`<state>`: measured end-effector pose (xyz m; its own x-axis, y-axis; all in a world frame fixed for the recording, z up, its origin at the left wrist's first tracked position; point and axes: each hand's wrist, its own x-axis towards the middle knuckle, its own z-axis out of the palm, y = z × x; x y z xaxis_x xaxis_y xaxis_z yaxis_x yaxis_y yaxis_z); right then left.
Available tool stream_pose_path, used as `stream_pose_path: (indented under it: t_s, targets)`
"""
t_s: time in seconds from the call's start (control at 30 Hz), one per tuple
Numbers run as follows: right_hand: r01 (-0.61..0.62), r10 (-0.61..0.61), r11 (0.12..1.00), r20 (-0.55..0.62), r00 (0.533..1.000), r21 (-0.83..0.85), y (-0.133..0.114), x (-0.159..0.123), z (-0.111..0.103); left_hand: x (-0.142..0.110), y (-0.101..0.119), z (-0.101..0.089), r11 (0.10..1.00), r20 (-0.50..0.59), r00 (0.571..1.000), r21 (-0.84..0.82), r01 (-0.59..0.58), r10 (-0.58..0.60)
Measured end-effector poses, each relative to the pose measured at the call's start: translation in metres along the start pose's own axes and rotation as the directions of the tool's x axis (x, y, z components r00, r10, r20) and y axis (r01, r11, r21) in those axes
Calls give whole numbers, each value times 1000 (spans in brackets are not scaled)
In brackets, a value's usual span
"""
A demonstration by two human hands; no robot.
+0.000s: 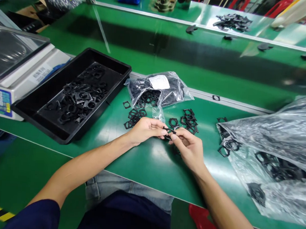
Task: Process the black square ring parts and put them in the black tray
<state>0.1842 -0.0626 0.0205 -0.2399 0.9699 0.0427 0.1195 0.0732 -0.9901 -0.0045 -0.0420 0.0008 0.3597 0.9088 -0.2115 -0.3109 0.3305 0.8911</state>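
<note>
Between my two hands is a small black plastic frame [169, 131], held just above the green table's near side. My left hand [147, 130] pinches its left end between thumb and fingers. The right end is gripped by my right hand [188, 145], fingers curled. Part of the frame is hidden by my fingertips. Just beyond my hands lie a loose pile of black ring-shaped frames [136, 117] on the left and another pile of frames [190, 120] on the right. A clear plastic bag [169, 91] with a white label, full of such parts, rests behind them.
A black tray [122, 63] with many black parts stands on the left, beside a scale [5, 96]. On the right lies a large clear bag [275, 127] of parts. A metal rail [235, 102] divides my table from the green belt [208, 76]. A red stool [203, 221] is below.
</note>
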Motion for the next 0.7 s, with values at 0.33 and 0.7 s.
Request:
stream_pose_path:
  t_s: [0.33,0.7]
  targets:
    - [-162,153,982,93,984,100,-5,4,-4,-1,6,-9,980,185,976,182,83,-117]
    - [-270,293,909,-27,956,316,1,6,-5,-2,5,0,994,42,998,93,-57,54]
